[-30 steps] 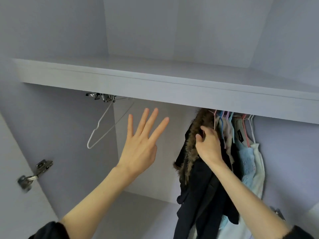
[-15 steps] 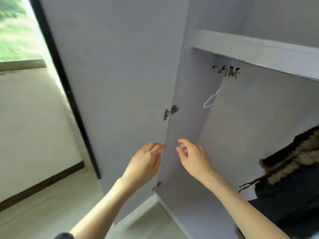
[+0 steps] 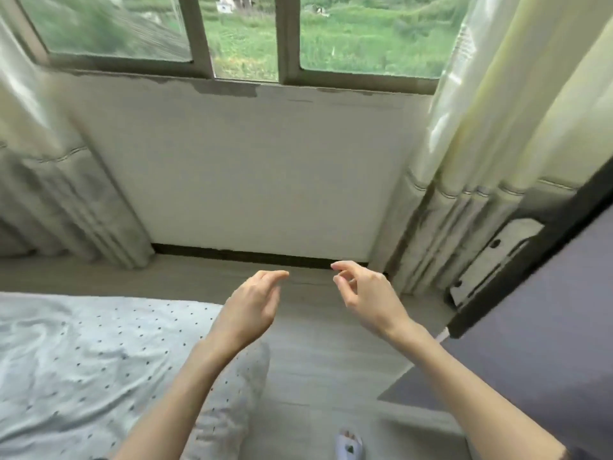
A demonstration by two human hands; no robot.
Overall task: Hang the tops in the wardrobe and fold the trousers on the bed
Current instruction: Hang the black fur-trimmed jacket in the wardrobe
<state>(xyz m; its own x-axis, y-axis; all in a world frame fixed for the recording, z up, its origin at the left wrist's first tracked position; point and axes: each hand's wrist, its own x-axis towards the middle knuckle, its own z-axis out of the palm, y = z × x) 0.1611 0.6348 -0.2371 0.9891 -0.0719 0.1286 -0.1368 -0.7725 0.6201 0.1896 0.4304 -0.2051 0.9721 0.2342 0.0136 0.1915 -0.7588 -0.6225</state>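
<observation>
Our left hand (image 3: 252, 303) and right hand (image 3: 368, 293) hover over the floor (image 3: 318, 356) beside the bed (image 3: 83, 360), fingers loosely curled, holding nothing.

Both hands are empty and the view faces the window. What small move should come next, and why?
Probably turn left toward the bed and look for the next garment. The left hand and right hand hang relaxed over the floor, holding nothing, and no loose clothing shows on the visible bedding.
</observation>
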